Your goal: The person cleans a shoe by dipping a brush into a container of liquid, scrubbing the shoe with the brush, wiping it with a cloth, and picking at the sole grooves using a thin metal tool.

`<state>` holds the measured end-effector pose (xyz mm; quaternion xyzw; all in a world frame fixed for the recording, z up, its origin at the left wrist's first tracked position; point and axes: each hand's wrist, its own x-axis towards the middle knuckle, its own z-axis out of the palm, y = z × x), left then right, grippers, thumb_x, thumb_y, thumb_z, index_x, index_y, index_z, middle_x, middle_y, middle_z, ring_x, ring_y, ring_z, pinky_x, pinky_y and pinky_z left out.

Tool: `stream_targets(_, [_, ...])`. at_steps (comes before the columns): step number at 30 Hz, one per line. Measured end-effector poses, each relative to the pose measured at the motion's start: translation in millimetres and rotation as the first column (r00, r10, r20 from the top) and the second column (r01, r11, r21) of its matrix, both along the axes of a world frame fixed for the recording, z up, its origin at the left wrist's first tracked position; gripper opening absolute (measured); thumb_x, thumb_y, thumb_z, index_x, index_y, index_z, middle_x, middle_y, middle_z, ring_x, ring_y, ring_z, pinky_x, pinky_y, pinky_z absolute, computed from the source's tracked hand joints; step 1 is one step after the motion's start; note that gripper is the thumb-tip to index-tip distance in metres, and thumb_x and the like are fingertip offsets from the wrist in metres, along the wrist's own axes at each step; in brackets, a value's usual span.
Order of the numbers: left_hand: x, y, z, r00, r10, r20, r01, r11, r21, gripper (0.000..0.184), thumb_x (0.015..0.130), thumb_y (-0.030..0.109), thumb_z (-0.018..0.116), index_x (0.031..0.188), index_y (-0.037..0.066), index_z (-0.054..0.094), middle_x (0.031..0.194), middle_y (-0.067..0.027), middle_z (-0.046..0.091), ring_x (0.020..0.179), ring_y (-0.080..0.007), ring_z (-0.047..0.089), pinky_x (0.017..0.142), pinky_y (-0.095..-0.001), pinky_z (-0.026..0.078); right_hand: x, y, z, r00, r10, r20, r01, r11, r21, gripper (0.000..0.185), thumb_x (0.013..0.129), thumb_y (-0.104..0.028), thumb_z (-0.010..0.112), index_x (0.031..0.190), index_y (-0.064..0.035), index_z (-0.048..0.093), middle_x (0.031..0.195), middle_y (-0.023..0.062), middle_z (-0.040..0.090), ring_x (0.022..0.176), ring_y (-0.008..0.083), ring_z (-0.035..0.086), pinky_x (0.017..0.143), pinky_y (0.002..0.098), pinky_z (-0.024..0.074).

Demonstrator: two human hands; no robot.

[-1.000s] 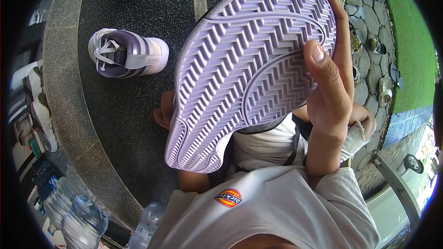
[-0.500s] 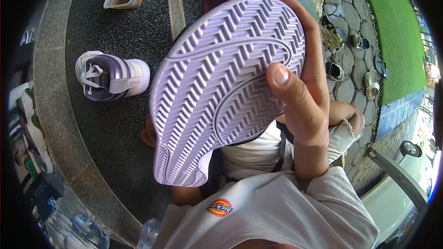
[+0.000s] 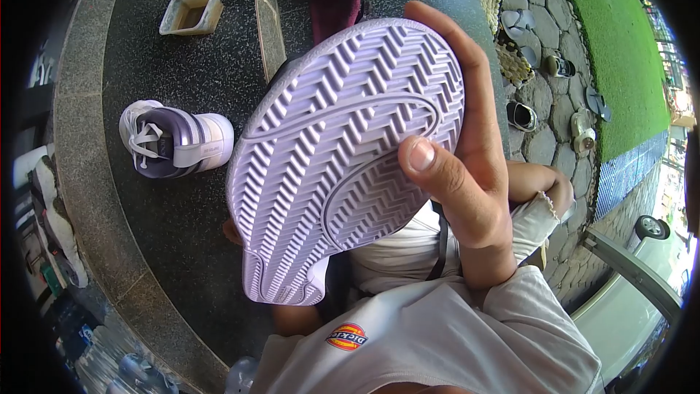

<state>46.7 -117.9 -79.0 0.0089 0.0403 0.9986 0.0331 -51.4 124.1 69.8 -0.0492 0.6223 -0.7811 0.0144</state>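
A pale lilac shoe (image 3: pixel 343 153) is held up with its zigzag-patterned sole facing the camera. My right hand (image 3: pixel 467 182) grips its wide part, thumb pressed on the sole and fingers wrapped behind the right edge. Most of my left hand (image 3: pixel 232 232) is hidden behind the shoe, with only a bit of finger showing at the left edge; what it touches cannot be seen. Another shoe (image 3: pixel 179 140), white and purple with white laces, rests on the dark speckled floor (image 3: pixel 182 226) to the left.
A shallow plastic tub (image 3: pixel 192 12) lies at the upper left, and a maroon cloth (image 3: pixel 329 0) behind the held shoe. Sandals (image 3: pixel 518 23) and other footwear lie on stone paving at the right. Plastic bottles (image 3: pixel 138 372) stand at the lower left.
The held shoe and my right hand have moved down and left in the view. The tub and maroon cloth show more fully. My left fingers are more hidden than before.
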Motion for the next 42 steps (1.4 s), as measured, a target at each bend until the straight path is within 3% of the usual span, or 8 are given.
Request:
stream_targets(9, [-1,1,2,1.0,-0.021,-0.003,0.021,0.999,-0.024,0.046,0.098,0.039,0.057,0.118,0.001,0.041,0.111,-0.0275,0.066,0.102,-0.0338,0.065,0.085,-0.0447,0.058,1,5,3,0.998,0.061,-0.014,-0.062,0.997,-0.049,0.098,0.082,-0.03,0.076,0.158,0.003,0.024,0.137,0.0166,0.055,0.129,0.0263,0.055,0.114,0.0366,0.0371])
stream_targets(18, [0,4,3,1.0,-0.028,-0.006,0.028,0.998,-0.05,0.05,0.098,0.04,0.057,0.122,0.0,0.04,0.111,-0.0263,0.066,0.099,-0.0325,0.066,0.084,-0.0434,0.059,3,5,7,0.998,0.067,0.0,-0.067,0.996,-0.066,0.097,0.081,-0.03,0.077,0.157,0.0019,0.026,0.138,0.0159,0.053,0.131,0.0259,0.052,0.115,0.0369,0.0343])
stream_targets(22, [-1,5,2,0.999,-0.033,-0.007,0.032,0.998,-0.051,0.052,0.098,0.041,0.057,0.124,0.0,0.04,0.111,-0.0258,0.067,0.098,-0.032,0.067,0.083,-0.0428,0.059,3,8,1,0.993,0.084,-0.084,-0.086,0.996,-0.018,0.097,0.081,-0.03,0.077,0.157,0.0016,0.027,0.139,0.016,0.052,0.132,0.0257,0.051,0.115,0.0372,0.034])
stream_targets(27, [-1,7,1,0.999,-0.036,-0.008,0.035,0.998,-0.058,0.054,0.097,0.041,0.058,0.126,0.0,0.04,0.111,-0.0252,0.067,0.096,-0.0313,0.067,0.082,-0.042,0.059,1,11,2,0.979,0.129,-0.161,-0.135,0.99,-0.027,0.078,0.094,-0.019,0.068,0.155,0.0045,0.024,0.134,0.0199,0.052,0.129,0.0265,0.051,0.112,0.0388,0.0354])
stream_targets(34, [-1,6,3,0.999,-0.036,-0.007,0.035,0.997,-0.073,0.057,0.097,0.043,0.058,0.129,-0.001,0.039,0.11,-0.0244,0.068,0.094,-0.0304,0.068,0.081,-0.041,0.059,0,11,1,0.976,0.134,-0.169,-0.137,0.99,-0.008,0.078,0.094,-0.018,0.067,0.155,0.0046,0.023,0.135,0.0203,0.052,0.129,0.0269,0.052,0.112,0.0389,0.0359])
stream_targets(40, [-2,4,6,0.999,-0.033,0.01,0.034,0.992,-0.12,0.06,0.097,0.043,0.058,0.132,-0.001,0.039,0.11,-0.0236,0.068,0.092,-0.0296,0.069,0.081,-0.0401,0.06,4,11,3,0.997,0.079,0.012,-0.079,0.996,-0.031,0.096,0.079,-0.025,0.082,0.155,0.0007,0.029,0.133,0.0147,0.055,0.128,0.0242,0.054,0.112,0.0369,0.0371])
stream_targets(42, [-2,4,9,0.999,-0.03,0.025,0.033,0.987,-0.154,0.061,0.097,0.044,0.058,0.133,-0.001,0.039,0.11,-0.0234,0.068,0.091,-0.0293,0.069,0.08,-0.0398,0.06,2,22,6,0.982,0.139,0.129,-0.132,0.989,-0.064,0.098,0.077,-0.022,0.085,0.154,0.0013,0.03,0.12,0.0123,0.061,0.11,0.0212,0.062,0.098,0.0313,0.0462])
